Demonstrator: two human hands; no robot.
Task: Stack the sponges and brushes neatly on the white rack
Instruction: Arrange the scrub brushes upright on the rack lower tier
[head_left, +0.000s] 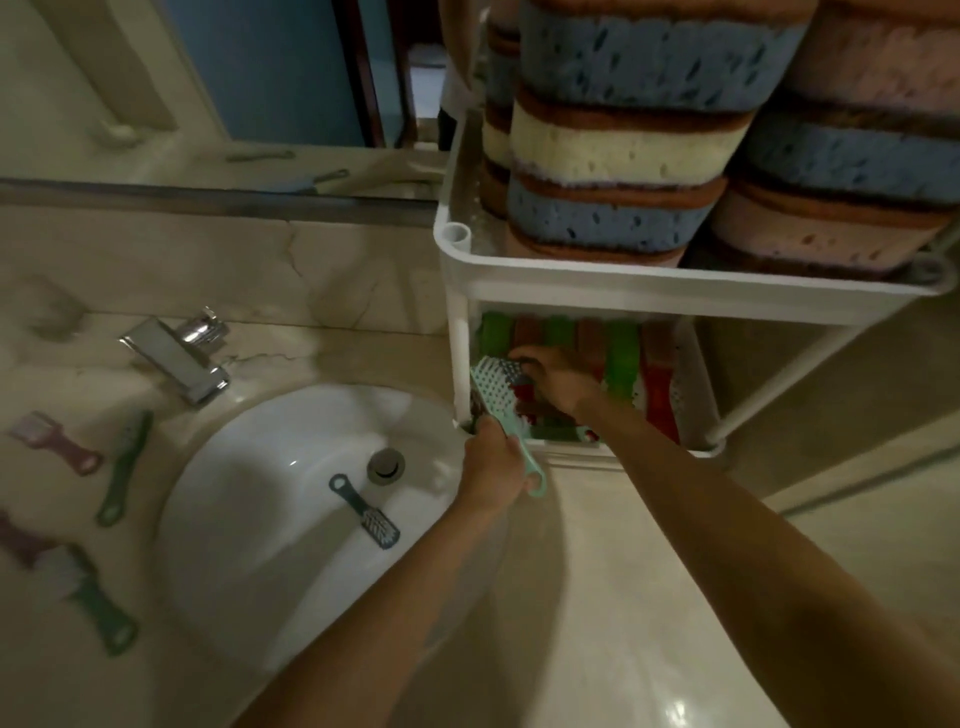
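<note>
A white rack (675, 288) stands right of the sink. Its top shelf carries stacks of blue, cream and pink sponges (623, 150). The lower shelf holds rows of green and red scrub pads (621, 353). My left hand (493, 470) grips the handle of a mint-green brush (496, 387), whose head leans over the lower shelf's front left corner. My right hand (558, 376) reaches into the lower shelf, fingers on the pads beside the brush head. A dark teal brush (366, 512) lies in the sink basin.
The white basin (249, 493) has a drain (386, 465) and a chrome tap (179, 358) behind it. On the counter to the left lie a pink brush (57, 441), a green brush (124, 467), another teal-handled brush (88, 597) and a purple one (15, 540). A mirror is behind.
</note>
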